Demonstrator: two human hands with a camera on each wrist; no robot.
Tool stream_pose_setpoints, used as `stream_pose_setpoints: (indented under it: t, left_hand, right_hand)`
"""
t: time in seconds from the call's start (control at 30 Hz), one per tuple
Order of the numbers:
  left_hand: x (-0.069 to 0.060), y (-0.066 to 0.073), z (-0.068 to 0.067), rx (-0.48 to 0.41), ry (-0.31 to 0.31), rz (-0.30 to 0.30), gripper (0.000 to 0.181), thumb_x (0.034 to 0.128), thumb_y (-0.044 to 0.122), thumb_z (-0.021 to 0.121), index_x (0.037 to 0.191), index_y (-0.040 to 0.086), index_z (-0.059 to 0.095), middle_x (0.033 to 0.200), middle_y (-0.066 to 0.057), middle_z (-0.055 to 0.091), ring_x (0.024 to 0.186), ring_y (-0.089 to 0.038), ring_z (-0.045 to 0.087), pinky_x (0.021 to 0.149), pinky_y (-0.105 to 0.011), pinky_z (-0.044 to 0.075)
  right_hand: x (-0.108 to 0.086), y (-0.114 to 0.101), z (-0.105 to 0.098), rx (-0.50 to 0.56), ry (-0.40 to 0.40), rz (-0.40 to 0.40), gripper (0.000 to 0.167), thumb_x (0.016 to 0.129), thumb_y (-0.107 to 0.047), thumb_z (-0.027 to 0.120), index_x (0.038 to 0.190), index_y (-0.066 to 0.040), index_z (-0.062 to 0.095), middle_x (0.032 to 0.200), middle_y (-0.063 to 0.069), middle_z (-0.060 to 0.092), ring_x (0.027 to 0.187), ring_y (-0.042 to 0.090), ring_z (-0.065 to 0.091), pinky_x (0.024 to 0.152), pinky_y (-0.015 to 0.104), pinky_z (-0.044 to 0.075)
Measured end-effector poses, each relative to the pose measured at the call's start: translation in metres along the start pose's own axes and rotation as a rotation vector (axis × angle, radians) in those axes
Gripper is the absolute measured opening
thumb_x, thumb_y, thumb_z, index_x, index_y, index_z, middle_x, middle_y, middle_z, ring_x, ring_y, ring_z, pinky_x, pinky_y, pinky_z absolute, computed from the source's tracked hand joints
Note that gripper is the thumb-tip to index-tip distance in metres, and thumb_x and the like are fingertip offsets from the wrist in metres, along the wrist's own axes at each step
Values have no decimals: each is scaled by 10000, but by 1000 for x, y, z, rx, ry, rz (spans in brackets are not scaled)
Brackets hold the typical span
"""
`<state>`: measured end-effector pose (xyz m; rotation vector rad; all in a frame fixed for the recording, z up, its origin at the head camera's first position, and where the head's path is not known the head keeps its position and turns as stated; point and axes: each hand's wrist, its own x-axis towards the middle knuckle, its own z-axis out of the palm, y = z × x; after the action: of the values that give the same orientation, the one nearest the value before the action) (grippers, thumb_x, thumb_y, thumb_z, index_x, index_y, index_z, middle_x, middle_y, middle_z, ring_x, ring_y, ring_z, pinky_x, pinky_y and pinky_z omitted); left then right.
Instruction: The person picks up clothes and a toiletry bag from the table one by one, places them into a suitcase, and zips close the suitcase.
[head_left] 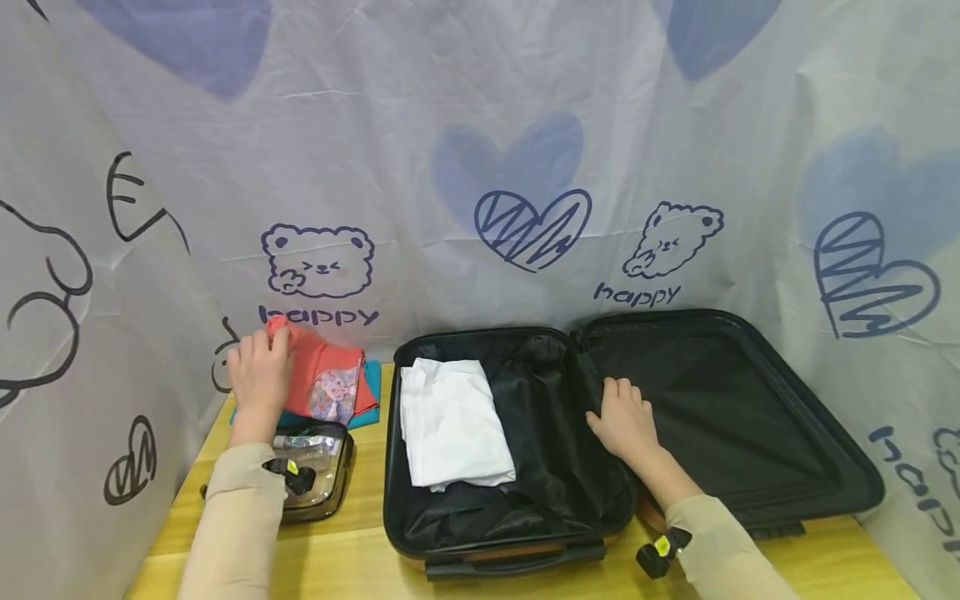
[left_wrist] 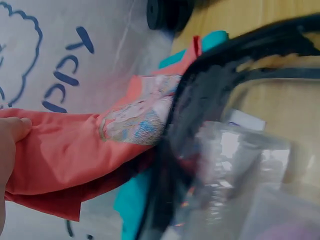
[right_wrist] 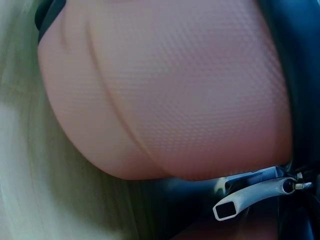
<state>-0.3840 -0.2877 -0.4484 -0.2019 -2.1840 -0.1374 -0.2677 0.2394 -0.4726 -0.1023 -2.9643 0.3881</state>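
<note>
My left hand (head_left: 260,371) pinches the edge of a folded coral garment (head_left: 318,375) with a printed picture on it. In the left wrist view the coral garment (left_wrist: 65,150) is raised at the gripped end, while its far part is behind the edge of a clear pouch. Teal cloth (head_left: 372,379) lies underneath. Folded white cloth (head_left: 457,425) lies in the left half of an open black-lined suitcase (head_left: 510,540). My right hand (head_left: 626,421) is over the suitcase's hinge side, fingers loosely bent and holding nothing visible; the right wrist view does not show it.
A clear pouch with black trim (head_left: 330,504) stands on the wooden table (head_left: 360,550), left of the suitcase. The suitcase lid (head_left: 720,417) lies open to the right. A metal zipper pull (right_wrist: 250,197) hangs beside the textured shell (right_wrist: 190,90). A printed curtain (head_left: 420,100) encloses the table.
</note>
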Motion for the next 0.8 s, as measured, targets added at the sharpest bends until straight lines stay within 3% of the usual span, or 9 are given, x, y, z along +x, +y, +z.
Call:
stream_pose_setpoints:
  t: [0.13, 0.3, 0.5, 0.8]
  left_hand:
    - [10, 5, -8, 19, 6, 67, 335, 824, 124, 760, 1089, 59, 566, 908, -228, 549, 788, -420, 481, 650, -502, 350]
    - [20, 9, -17, 32, 72, 145, 354, 788, 119, 785, 1089, 67, 604, 870, -212, 560, 731, -399, 476, 611, -487, 335]
    - [34, 20, -32, 47, 103, 225, 289, 849, 159, 736, 1100, 75, 618, 855, -197, 547, 723, -384, 454, 607, -479, 324]
    - [51, 40, -57, 28, 177, 354, 213, 867, 113, 691, 1065, 71, 623, 826, -179, 537, 713, -362, 457, 596, -450, 330]
  right_hand:
    - [0, 0, 1, -1, -2, 1, 683, 903, -293, 641, 1386, 104, 367, 1353, 312, 414, 1234, 476, 406, 937, 617, 379]
    - [-1, -1, 0, -1, 1, -4, 682, 899, -290, 645, 1381, 109, 373, 1347, 319, 416, 1232, 482, 407, 931, 620, 381]
    - [0, -2, -1, 1, 6, -9, 686, 902, -294, 640, 1385, 109, 366, 1356, 321, 408, 1242, 482, 400, 942, 622, 375]
    - [0, -1, -1, 2, -18, 4, 687, 911, -293, 630, 1397, 106, 353, 1372, 318, 394, 1256, 480, 387, 959, 618, 366]
